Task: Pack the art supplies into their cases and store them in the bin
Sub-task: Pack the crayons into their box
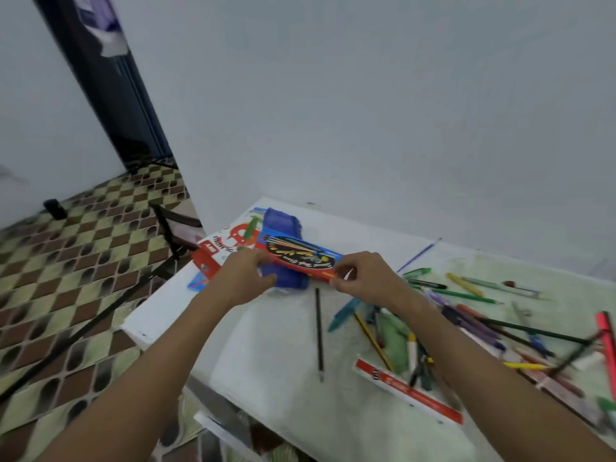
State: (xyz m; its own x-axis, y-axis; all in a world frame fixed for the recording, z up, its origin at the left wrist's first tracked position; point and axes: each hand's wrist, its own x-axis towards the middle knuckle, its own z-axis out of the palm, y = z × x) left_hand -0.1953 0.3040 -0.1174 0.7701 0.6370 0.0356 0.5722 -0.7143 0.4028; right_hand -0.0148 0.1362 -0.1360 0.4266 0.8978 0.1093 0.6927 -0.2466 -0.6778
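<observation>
One flat red-and-blue cardboard pencil box, printed with a black oval showing coloured pencils and yellow script too blurred to read, is held above the far-left part of the white bench. The left hand grips its left end at about 9 o'clock of the box, fingers curled round the edge; the right hand pinches its right end at 3 o'clock, thumb and fingers closed on the corner. Directly under the box lies one blue fabric pencil pouch, showing beyond it at 12 o'clock and below it at 6 o'clock. At 9 o'clock of the pouch lies one white and red printed carton; its lettering cannot be read.

At 6 o'clock of the right hand lies one thin dark pencil, alone and apart from the rest. At 4 o'clock of the hands a loose scatter of pens, markers and pencils spreads over the bench, green, purple, yellow, red and teal among them; they overlap too much to count. One long red-and-white flat case lies at the near edge of that scatter, its white writing blurred. One blue pen lies near the wall at 2 o'clock of the right hand.
</observation>
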